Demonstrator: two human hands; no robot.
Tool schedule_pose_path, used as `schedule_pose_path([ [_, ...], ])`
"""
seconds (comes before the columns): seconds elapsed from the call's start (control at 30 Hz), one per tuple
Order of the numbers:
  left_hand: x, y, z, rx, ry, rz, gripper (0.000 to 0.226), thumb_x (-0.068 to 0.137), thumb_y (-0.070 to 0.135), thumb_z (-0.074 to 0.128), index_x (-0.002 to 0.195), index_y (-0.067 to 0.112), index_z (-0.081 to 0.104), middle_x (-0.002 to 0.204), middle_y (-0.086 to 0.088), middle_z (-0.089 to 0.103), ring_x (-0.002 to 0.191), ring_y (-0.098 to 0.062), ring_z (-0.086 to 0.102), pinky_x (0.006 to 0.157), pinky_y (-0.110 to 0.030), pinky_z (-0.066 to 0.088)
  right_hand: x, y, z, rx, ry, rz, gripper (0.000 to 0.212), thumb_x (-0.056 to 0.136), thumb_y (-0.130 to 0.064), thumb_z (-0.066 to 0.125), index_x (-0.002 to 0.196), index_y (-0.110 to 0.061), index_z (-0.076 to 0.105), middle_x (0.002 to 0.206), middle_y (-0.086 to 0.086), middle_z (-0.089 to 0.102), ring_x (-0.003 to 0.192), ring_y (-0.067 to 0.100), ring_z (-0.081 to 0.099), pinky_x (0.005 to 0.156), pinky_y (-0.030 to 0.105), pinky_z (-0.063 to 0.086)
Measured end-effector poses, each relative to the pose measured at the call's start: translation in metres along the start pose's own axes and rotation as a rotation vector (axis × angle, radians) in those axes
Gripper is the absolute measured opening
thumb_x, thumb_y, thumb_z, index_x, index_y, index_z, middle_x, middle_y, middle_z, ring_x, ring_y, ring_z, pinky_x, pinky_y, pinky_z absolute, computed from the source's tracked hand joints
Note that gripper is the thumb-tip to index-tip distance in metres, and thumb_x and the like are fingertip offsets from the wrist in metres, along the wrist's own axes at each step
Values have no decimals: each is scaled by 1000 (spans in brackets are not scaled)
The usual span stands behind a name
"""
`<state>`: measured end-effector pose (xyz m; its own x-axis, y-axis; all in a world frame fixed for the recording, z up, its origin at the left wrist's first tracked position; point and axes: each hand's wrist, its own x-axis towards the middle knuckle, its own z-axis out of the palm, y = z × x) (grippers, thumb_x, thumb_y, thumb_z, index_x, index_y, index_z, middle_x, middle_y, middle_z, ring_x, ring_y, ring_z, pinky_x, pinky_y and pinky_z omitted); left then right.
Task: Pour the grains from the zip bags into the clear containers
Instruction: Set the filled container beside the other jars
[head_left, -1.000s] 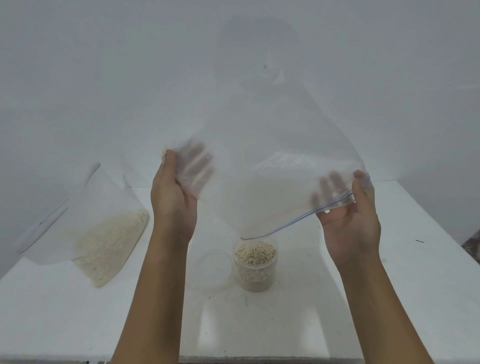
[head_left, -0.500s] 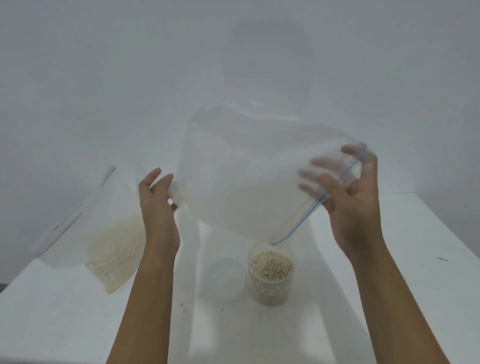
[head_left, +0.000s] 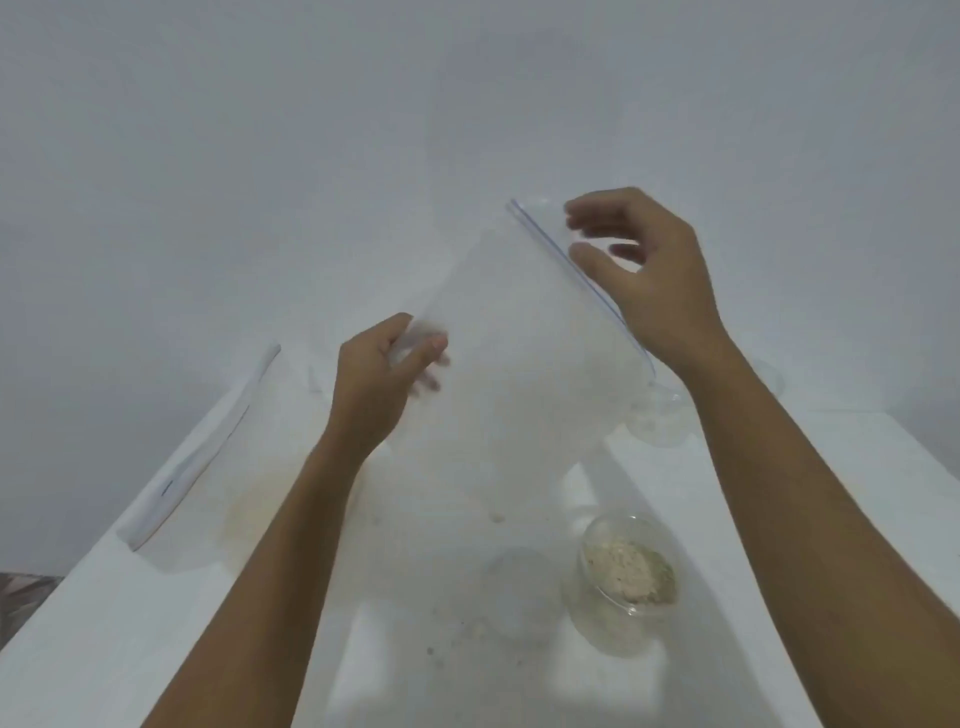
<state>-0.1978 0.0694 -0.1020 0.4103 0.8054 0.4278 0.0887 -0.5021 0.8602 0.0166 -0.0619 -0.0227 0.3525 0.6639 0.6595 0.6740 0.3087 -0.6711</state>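
Now seemingly emptied, the zip bag (head_left: 519, 364) has swung up off the filled container (head_left: 628, 571), mouth turned skyward; this pour looks done.
We pinch its lower corner in the left hand (head_left: 382, 379); the right hand (head_left: 657, 280), fingers half curled, meets the zip edge (head_left: 580, 280), grip too blurred to tell. The container sits below the right wrist, the second bag (head_left: 208, 457) beyond the left hand.

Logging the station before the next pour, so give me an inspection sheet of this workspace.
Surface: white table, stray grains.
Job's things: held zip bag, looks empty; second zip bag, grains inside, lying left; clear container holding grains; another clear container behind.
Clutter: clear round piece, kind unclear.
Grippers: left hand pinches the bag's corner; right hand holds its zip edge.
Cables: nothing seen.
Surroundings: plain grey wall.
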Motion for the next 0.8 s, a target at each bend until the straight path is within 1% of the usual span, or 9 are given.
schedule_pose_path([
  [0.1,6,-35,-9,-160,99,-175,15,100,24,64,100,9,69,82,-4,76,55,-16,68,48,-23,48,-20,30,24,-43,296,139,33,90,-15,66,122,-27,65,123,-11,66,116,6,59,100,32,47],
  [0.17,5,-70,-15,-215,148,-309,11,101,21,63,106,11,65,88,-5,76,54,-15,68,48,-23,48,-43,53,53,-51,349,262,37,87,-14,65,122,-26,65,122,-7,62,115,13,57,101,34,46],
  [0.27,-8,-125,-16,-181,167,-458,28,97,11,65,121,20,55,106,-13,71,59,-18,69,48,-26,51,-88,83,101,-101,109,439,32,88,-10,67,114,-29,64,117,-2,61,112,18,56,106,41,43],
  [0.33,-23,-151,-16,-12,141,-478,50,94,5,67,136,22,46,120,-12,64,83,-25,68,66,-33,52,-117,101,130,-217,-243,573,32,92,-16,67,119,-31,63,126,3,59,120,22,55,108,38,40],
  [0.4,-36,-166,-13,191,114,-395,65,89,0,70,145,17,42,131,-9,50,102,-22,56,83,-27,42,-139,118,153,-356,-474,678,35,95,-25,64,129,-33,60,140,6,51,130,27,50,110,37,39],
  [0.5,-51,-177,-11,458,-20,-153,55,82,3,78,132,16,59,146,-10,37,110,-24,51,87,-37,47,-156,131,168,-423,-553,698,41,96,-16,62,135,-28,58,147,6,44,136,26,44,113,33,34],
  [0.6,-57,-191,-9,812,-187,2,43,72,22,87,112,25,70,147,-9,51,136,-34,43,102,-48,34,-160,138,174,-403,-561,655,44,93,0,60,132,-20,62,144,7,48,136,22,46,99,13,26],
  [0.7,-60,-190,-13,983,-362,-47,33,88,41,70,120,33,67,142,4,56,147,-24,31,111,-43,13,-158,145,173,-419,-590,601,47,89,10,58,128,-15,65,139,10,52,134,23,49,98,7,22],
  [0.8,-60,-191,-16,989,-405,-76,33,90,45,66,120,33,68,136,5,58,145,-22,34,112,-44,12,-156,145,169,-419,-612,574,47,87,12,59,126,-14,67,139,11,54,135,25,49,102,12,24],
])
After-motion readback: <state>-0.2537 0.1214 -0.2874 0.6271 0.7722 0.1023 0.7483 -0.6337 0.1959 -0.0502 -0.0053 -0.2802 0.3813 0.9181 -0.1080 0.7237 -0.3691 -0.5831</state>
